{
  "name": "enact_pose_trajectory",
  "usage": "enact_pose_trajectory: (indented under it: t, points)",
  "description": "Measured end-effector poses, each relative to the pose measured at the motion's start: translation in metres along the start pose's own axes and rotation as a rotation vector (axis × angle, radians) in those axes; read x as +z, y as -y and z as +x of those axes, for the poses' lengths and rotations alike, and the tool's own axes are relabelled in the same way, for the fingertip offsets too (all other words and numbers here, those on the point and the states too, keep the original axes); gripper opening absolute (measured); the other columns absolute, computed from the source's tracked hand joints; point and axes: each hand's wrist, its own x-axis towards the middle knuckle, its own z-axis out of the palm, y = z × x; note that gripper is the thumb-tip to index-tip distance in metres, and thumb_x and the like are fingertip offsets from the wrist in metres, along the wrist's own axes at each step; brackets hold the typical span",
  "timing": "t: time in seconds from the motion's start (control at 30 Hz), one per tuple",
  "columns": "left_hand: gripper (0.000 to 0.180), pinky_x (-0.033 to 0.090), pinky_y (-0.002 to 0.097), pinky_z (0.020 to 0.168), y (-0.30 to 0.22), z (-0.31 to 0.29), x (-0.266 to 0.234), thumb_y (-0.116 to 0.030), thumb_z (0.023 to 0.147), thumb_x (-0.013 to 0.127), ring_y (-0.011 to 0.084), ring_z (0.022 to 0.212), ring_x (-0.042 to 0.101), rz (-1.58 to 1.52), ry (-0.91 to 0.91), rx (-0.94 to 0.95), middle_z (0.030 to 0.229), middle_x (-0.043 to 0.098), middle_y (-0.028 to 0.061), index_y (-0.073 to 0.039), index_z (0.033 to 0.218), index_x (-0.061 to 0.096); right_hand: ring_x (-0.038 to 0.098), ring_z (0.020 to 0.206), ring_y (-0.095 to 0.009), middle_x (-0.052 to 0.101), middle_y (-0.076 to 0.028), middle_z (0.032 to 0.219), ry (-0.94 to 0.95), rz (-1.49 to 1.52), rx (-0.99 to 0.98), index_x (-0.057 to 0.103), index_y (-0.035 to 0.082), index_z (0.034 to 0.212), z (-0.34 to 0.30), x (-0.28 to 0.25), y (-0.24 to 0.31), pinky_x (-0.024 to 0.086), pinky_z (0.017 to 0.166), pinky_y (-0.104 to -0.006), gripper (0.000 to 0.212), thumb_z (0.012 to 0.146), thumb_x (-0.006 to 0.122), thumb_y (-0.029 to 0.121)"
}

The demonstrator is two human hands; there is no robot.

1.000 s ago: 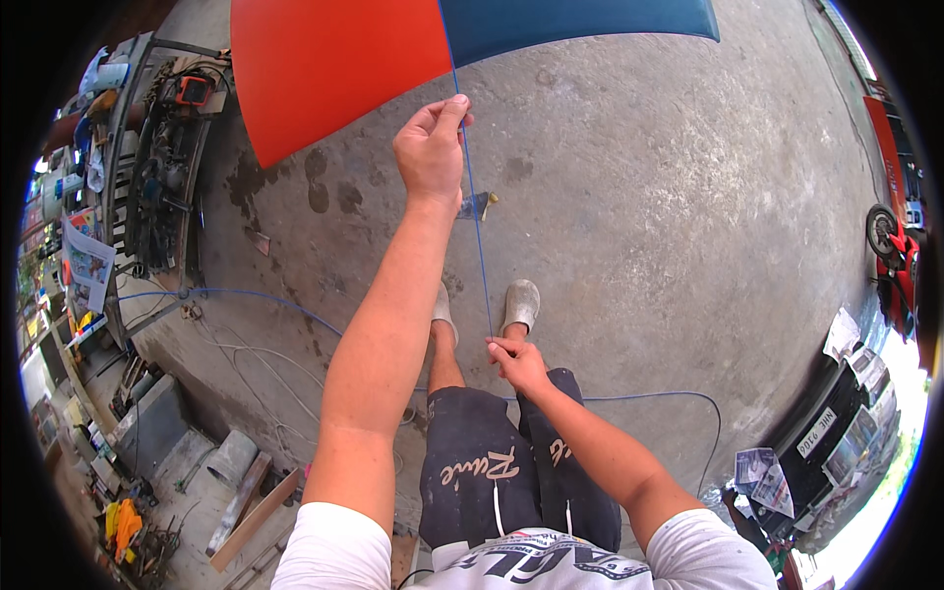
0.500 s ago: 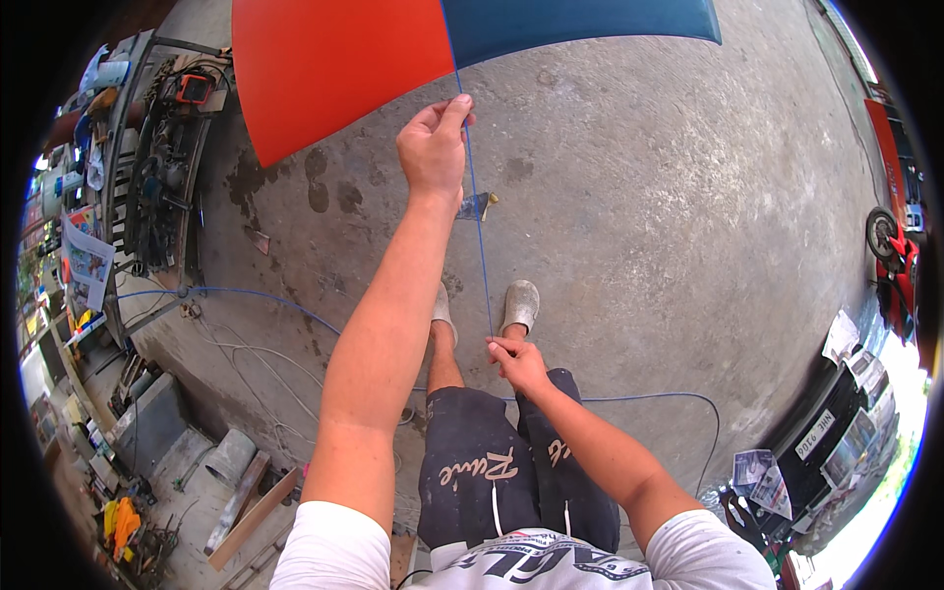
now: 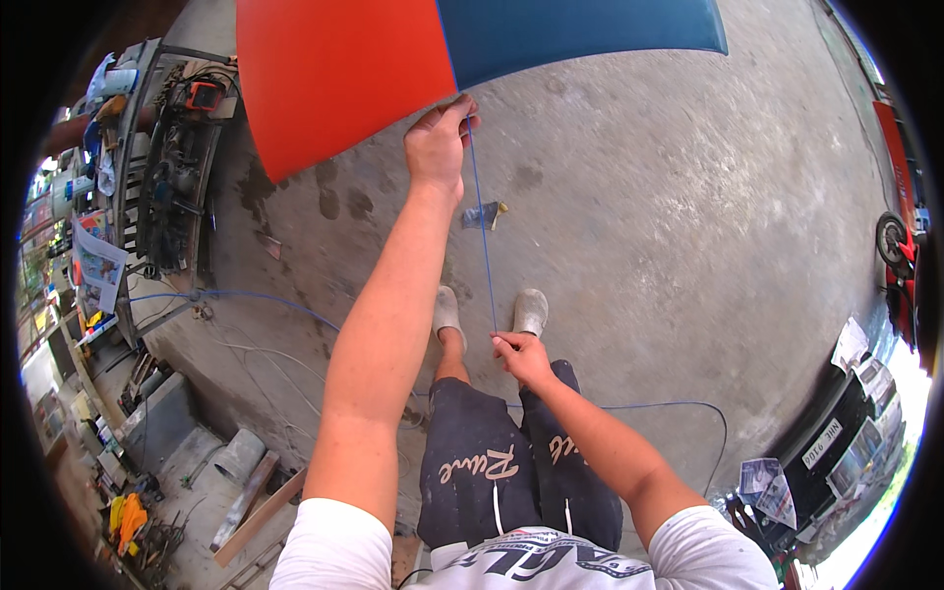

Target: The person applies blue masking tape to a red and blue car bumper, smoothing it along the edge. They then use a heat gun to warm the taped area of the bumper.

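A curved panel, red (image 3: pixel 344 84) on its left part and dark blue (image 3: pixel 580 29) on its right, juts in from the top. A thin blue strip of tape (image 3: pixel 482 221) runs along the line between the two colours, then off the panel's near edge toward me, straight and taut. Right at that edge, my left hand (image 3: pixel 436 147) is closed, thumb and forefinger pinching the strip. Lower down, in front of my shorts, my right hand (image 3: pixel 521 356) pinches the strip's near end between thumb and fingertips. Any tape inside the fingers is hidden.
A blue hose (image 3: pixel 649 405) crosses the concrete floor behind my legs. A small dark scrap (image 3: pixel 482 215) lies beyond my shoes. Cluttered metal racks (image 3: pixel 177 167) stand left, with boards (image 3: pixel 258 518) below. At right are a paper-covered black car part (image 3: pixel 821 442) and a red motorcycle (image 3: pixel 897 246).
My left hand has come up against the panel's near edge, where a short gap showed before. The right hand still pinches the strip's lower end. The whole view has shifted slightly.
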Motion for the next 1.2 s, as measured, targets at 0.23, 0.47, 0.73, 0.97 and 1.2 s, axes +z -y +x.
enact_pose_trajectory:
  t: [0.23, 0.47, 0.73, 0.97, 1.2]
  points:
    - [0.013, 0.044, 0.031, 0.078, -0.005, 0.025, -0.001, -0.015, 0.091, 0.068, 0.0162, 0.089, 0.065, -0.074, -0.021, 0.005, 0.099, 0.069, 0.0029, -0.011, 0.103, 0.067, 0.064, 0.061, -0.012, 0.073, -0.005, 0.079, -0.018, -0.104, -0.008, 0.075, 0.007, 0.113, 0.039, -0.018, 0.028, 0.053, 0.061, -0.0281, 0.029, 0.093, 0.066, 0.027]
    - [0.024, 0.046, 0.0336, 0.083, 0.006, 0.044, -0.013, 0.0, 0.088, 0.066, 0.0174, 0.092, 0.064, -0.137, 0.137, 0.011, 0.105, 0.067, 0.0009, -0.011, 0.109, 0.064, 0.058, 0.061, -0.008, 0.067, -0.002, 0.077, -0.048, 0.081, 0.133, 0.071, 0.003, 0.119, 0.056, -0.036, 0.082, 0.051, 0.057, -0.0256, 0.031, 0.095, 0.065, 0.022]
    - [0.027, 0.045, 0.0319, 0.087, -0.02, 0.034, -0.03, 0.004, 0.08, 0.075, 0.0131, 0.096, 0.058, -0.254, 0.32, 0.007, 0.098, 0.061, -0.0022, -0.01, 0.1, 0.063, 0.057, 0.061, -0.009, 0.066, -0.002, 0.079, -0.1, 0.117, 0.2, 0.068, 0.001, 0.123, 0.061, -0.032, 0.142, 0.05, 0.057, -0.0253, 0.034, 0.093, 0.066, 0.017]
    - [0.019, 0.044, 0.0306, 0.085, -0.026, 0.031, -0.028, 0.006, 0.083, 0.073, 0.012, 0.09, 0.057, -0.25, 0.318, -0.023, 0.093, 0.059, -0.0034, -0.009, 0.09, 0.063, 0.058, 0.063, -0.009, 0.067, -0.004, 0.083, -0.15, 0.044, 0.176, 0.063, 0.0, 0.129, 0.062, -0.023, 0.182, 0.051, 0.057, -0.0248, 0.039, 0.094, 0.066, 0.017]
    - [0.01, 0.044, 0.0289, 0.084, -0.027, 0.034, -0.033, -0.002, 0.087, 0.072, 0.0102, 0.09, 0.058, -0.284, 0.365, -0.098, 0.091, 0.063, -0.0038, -0.009, 0.092, 0.068, 0.06, 0.064, -0.009, 0.068, -0.004, 0.085, -0.146, 0.059, 0.203, 0.062, 0.001, 0.132, 0.063, -0.031, 0.189, 0.053, 0.06, -0.0251, 0.041, 0.094, 0.065, 0.016]
